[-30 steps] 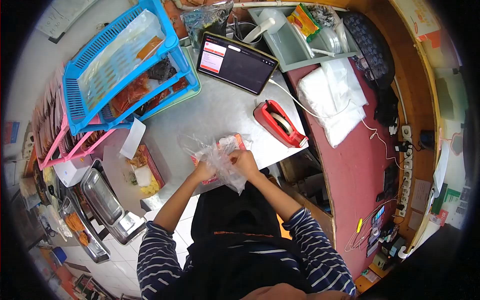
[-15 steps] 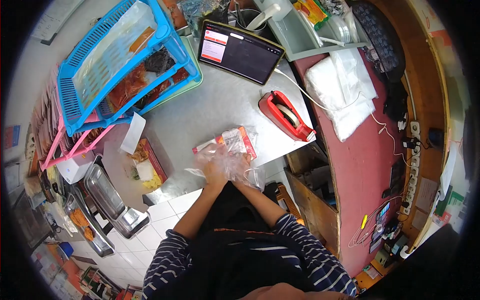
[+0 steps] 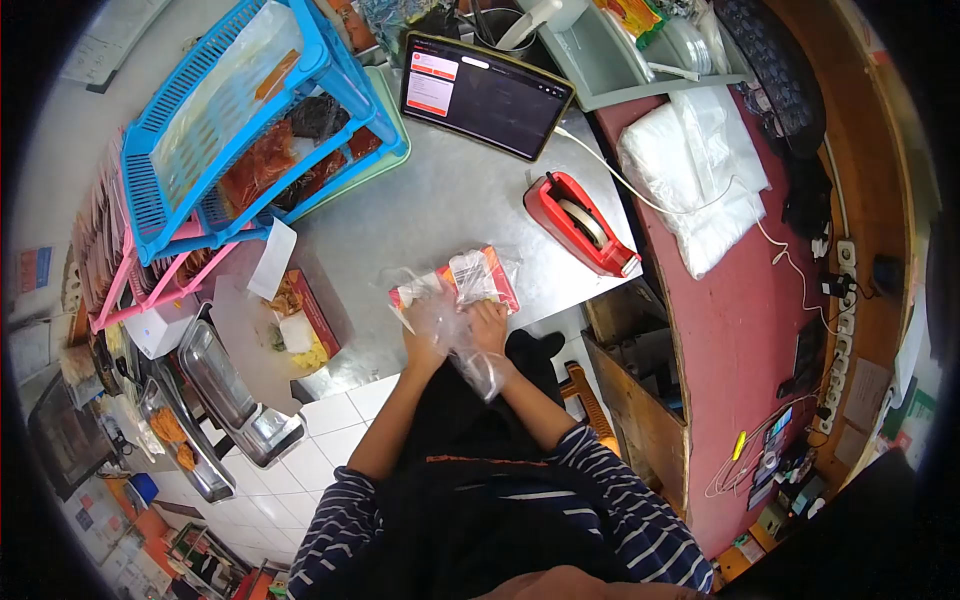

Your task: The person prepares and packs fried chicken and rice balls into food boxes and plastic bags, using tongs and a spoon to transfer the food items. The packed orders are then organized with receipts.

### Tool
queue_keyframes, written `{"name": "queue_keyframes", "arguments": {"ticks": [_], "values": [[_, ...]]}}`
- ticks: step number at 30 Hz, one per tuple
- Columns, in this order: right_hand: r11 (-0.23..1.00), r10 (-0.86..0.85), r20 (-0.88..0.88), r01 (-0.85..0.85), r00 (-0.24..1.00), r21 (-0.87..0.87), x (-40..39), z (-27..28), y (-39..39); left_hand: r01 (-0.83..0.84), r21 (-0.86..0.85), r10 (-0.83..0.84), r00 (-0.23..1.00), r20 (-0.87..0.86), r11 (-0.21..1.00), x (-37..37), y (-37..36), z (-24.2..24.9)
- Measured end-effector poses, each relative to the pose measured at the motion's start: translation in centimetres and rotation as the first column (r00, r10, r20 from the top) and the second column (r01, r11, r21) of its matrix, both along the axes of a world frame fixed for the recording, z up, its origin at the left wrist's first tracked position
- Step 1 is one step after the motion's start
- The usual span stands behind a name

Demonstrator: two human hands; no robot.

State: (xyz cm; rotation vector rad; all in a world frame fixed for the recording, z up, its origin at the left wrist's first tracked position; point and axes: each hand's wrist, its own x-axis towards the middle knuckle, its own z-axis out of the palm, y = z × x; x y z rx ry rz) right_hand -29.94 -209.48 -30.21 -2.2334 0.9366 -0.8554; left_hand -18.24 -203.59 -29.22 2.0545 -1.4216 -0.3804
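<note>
A red, orange and white box (image 3: 496,277) lies on the metal table inside a clear plastic bag (image 3: 468,270). My left hand (image 3: 430,322) is closed on the bag near the box's left front edge, partly veiled by the film. Beside it, my right hand (image 3: 488,324) has its fingers curled at the box's front edge, gripping the bag. Loose film (image 3: 478,368) hangs between my wrists toward my body. Some fingertips are hidden by the crumpled plastic.
A red tape dispenser (image 3: 580,222) stands to the right, below a tablet (image 3: 487,96). To the left are an open food box (image 3: 318,325) and a blue rack (image 3: 150,222). White plastic bags (image 3: 690,180) lie on the red counter (image 3: 740,350).
The loose film at my right hand has swung down and left, and now hangs over my right wrist. My right hand's fingers show more plainly. The camera view has shifted slightly.
</note>
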Motion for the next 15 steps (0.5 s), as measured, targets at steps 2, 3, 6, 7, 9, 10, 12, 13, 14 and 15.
{"name": "queue_keyframes", "arguments": {"ticks": [2,3,6,7,9,10,12,13,14,15], "values": [[0.99,0.016,-0.078,-0.005,0.997,0.142,0.0,2.6,-0.9,0.079,-0.078,-0.085,0.994,-0.07,0.994,0.4,0.0,0.2],[0.96,0.05,-0.154,-0.005,0.987,0.281,0.0,4.0,-1.3,0.003,-0.054,-0.015,0.975,-0.22,0.999,0.5,-0.4,1.6],[0.959,0.081,-0.275,0.0,0.958,0.283,-0.3,6.7,-2.2,-0.143,-0.029,0.133,0.963,-0.232,0.989,-1.2,-0.8,2.4],[0.966,0.134,-0.361,-0.04,0.923,0.255,-0.4,7.0,-2.3,-0.213,-0.049,0.208,0.973,-0.096,0.976,-1.6,-0.9,2.1],[0.959,0.096,-0.46,0.042,0.883,0.281,-0.3,3.0,-1.0,-0.181,0.019,0.182,0.981,-0.066,0.983,-1.6,-0.9,2.0],[0.98,0.022,-0.353,0.049,0.935,0.192,-0.7,1.0,-0.4,-0.168,0.092,0.175,0.982,-0.069,0.981,-1.4,-1.0,2.6],[0.987,-0.115,-0.227,0.138,0.967,0.087,-0.8,-1.8,0.8,-0.15,0.17,0.165,0.984,-0.073,0.974,-1.2,-0.7,2.9],[0.986,-0.116,-0.226,0.14,0.967,0.09,-0.8,-0.7,0.6,-0.05,0.05,0.052,0.998,-0.034,0.997,-1.0,-0.3,2.7],[0.978,-0.055,-0.231,0.098,0.972,0.182,-0.5,2.0,-0.1,0.004,-0.007,-0.004,1.0,-0.009,1.0,-0.8,-0.1,2.4],[0.961,0.006,-0.228,0.058,0.974,0.271,-0.3,3.6,-0.6,0.061,-0.062,-0.06,0.998,0.021,0.996,-0.6,0.2,2.1]]}}
